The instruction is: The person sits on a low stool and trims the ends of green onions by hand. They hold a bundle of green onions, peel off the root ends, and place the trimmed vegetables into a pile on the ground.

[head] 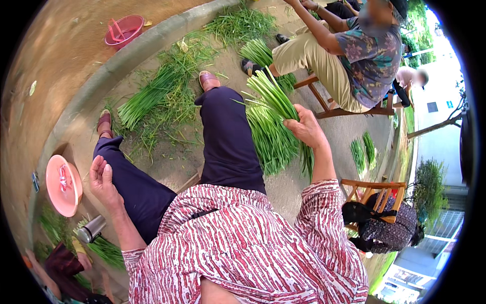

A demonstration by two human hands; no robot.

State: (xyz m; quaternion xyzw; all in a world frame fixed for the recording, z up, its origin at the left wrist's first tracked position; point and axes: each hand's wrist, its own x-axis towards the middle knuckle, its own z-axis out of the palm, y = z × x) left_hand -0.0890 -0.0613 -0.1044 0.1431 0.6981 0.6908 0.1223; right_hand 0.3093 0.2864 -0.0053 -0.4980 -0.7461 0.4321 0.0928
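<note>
My right hand [306, 126] is closed round a bundle of long green stalks, perhaps garlic chives [270, 91], with the pale ends pointing up and away from me. Below that bundle, beside my right knee, a larger pile of the same greens [271, 140] lies on the ground. My left hand [104, 181] is raised by my left thigh, palm partly up, fingers a little curled and holding nothing. Past my feet lies another bunch of greens [146, 97], with loose, tangled blades [182, 57] around it.
A pink plastic basin [64, 186] and a steel flask [92, 228] are at my left. A darker pink basin [125, 32] lies beyond the concrete kerb [125, 57]. Co-workers sit at front right [364, 64], at right behind a wooden chair [374, 186], and at lower left [64, 266].
</note>
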